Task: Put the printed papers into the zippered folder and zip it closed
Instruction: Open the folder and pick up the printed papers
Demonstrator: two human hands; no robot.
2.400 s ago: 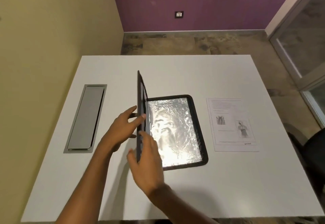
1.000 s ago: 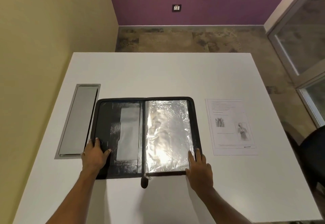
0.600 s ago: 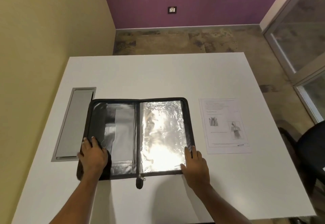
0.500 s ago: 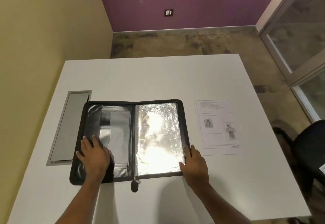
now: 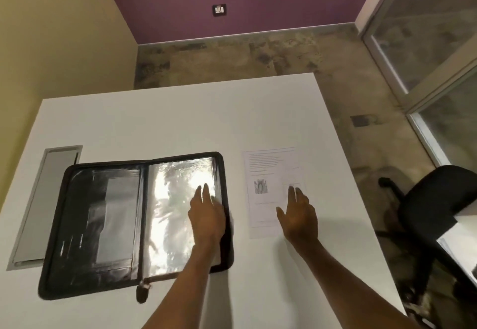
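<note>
The black zippered folder [image 5: 103,225] lies open flat on the white table [image 5: 180,116], its right half a shiny clear plastic sleeve. A zipper pull [image 5: 142,293] hangs at its near edge. My left hand [image 5: 206,215] hovers flat over the right half of the folder, fingers extended, holding nothing. The printed papers [image 5: 265,168] lie to the right of the folder. My right hand [image 5: 298,215] is spread over their lower right part, holding nothing; I cannot tell whether it touches them.
A grey cable hatch [image 5: 44,199] is set into the table left of the folder. A black office chair [image 5: 433,204] stands off the table's right side. A yellow wall runs along the left, with glass panels at far right.
The folder was swung open flat and pressed down at both near corners. Since then both hands have moved right: the left onto the right half, the right over the papers.
</note>
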